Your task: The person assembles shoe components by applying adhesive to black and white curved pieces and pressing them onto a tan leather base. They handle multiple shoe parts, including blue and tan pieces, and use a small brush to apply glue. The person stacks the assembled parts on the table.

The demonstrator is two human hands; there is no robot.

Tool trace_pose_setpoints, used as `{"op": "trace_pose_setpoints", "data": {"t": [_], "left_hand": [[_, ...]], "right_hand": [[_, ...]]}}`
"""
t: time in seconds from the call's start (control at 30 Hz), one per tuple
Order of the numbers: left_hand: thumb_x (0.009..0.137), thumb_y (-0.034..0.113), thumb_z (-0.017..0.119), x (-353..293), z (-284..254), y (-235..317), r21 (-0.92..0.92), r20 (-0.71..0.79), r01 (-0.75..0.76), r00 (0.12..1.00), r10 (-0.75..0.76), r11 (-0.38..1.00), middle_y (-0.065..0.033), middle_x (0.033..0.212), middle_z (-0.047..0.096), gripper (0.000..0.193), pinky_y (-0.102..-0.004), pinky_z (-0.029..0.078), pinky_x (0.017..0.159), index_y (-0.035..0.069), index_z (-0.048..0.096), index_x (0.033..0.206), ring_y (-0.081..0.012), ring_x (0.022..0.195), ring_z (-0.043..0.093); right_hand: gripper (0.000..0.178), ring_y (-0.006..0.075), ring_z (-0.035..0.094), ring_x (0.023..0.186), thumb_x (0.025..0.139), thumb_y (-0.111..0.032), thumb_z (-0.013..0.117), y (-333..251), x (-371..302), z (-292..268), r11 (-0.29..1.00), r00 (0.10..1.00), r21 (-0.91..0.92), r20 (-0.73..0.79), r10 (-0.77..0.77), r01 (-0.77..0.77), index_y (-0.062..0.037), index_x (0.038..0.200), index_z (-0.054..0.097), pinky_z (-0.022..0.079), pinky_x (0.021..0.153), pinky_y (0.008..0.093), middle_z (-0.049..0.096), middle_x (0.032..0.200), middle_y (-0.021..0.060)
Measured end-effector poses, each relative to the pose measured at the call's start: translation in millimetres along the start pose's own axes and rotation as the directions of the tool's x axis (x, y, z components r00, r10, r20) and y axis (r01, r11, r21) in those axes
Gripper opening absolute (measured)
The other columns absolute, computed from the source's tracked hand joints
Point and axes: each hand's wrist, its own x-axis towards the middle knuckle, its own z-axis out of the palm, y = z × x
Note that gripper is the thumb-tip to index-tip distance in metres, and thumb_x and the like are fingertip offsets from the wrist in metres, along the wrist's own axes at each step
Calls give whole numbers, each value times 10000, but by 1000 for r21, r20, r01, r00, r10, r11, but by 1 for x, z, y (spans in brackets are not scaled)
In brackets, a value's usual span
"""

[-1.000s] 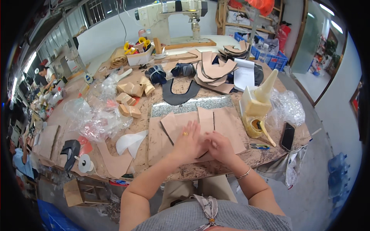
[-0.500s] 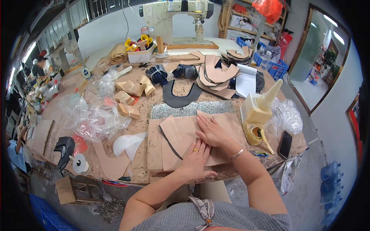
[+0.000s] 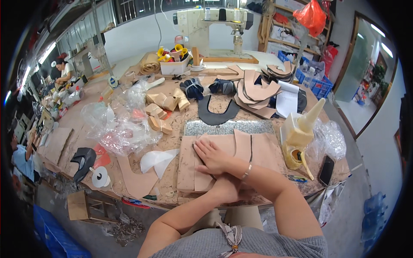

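Observation:
My right hand (image 3: 211, 155) lies flat, fingers stretched out, on pinkish-tan leather pieces (image 3: 269, 150) over a board at the bench's front. One dark edge curves out beneath that hand; another dark edge runs down the pieces farther right. Crossed under my right wrist is my left hand (image 3: 227, 187), its fingers hidden, resting low on the leather. Behind the pieces shows a speckled grey stone slab (image 3: 228, 127). Beyond it sits a black U-shaped piece (image 3: 217, 117).
A yellowed glue bottle (image 3: 297, 133), a phone (image 3: 326, 170) and a cutter knife (image 3: 297, 178) lie right. Crumpled clear plastic (image 3: 127, 135), white pattern pieces (image 3: 159, 161) and a white spool (image 3: 100, 176) are left. A sewing machine (image 3: 211, 26) stands behind; co-workers sit far left.
My right hand has moved left across the leather and over my left hand, whose fingers are now covered. A second dark edge now shows on the right. The view has shifted slightly.

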Motion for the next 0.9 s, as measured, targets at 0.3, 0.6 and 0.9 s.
{"op": "trace_pose_setpoints", "data": {"t": [0.3, 0.6, 0.9], "left_hand": [[785, 501, 643, -3, -6, -6, 35, 5, -75, 997, 75, 997, -202, 1376, 443, 735, -472, 257, 1100, 39, 459, 1327, -344, 1315, 379], [863, 51, 559, -51, -58, -45, -30, -392, -172, 908, 147, 985, -136, 1020, 670, 288, -350, 541, 759, 71, 626, 1142, -288, 900, 667], [916, 150, 552, 163, -226, -94, 177, -766, 54, 634, 104, 983, -195, 942, 659, 234, -423, 502, 685, 80, 633, 1125, -362, 852, 638]], "right_hand": [[883, 341, 85, 1452, 884, -695, 315, 15, 50, -5, 976, 975, 62, -66, 214, -210, -61, 1491, 219, 5, 1148, 532, 161, 1552, 198], [528, 327, 431, 1277, 950, -414, 471, 112, -70, -16, 717, 544, 528, -473, 693, -456, -34, 1317, 472, 284, 1060, 513, 483, 1344, 201], [351, 358, 575, 1048, 861, -217, 598, 124, -97, -8, 783, 596, 264, -525, 607, -564, -10, 1145, 588, 453, 914, 438, 601, 1159, 178]]}}
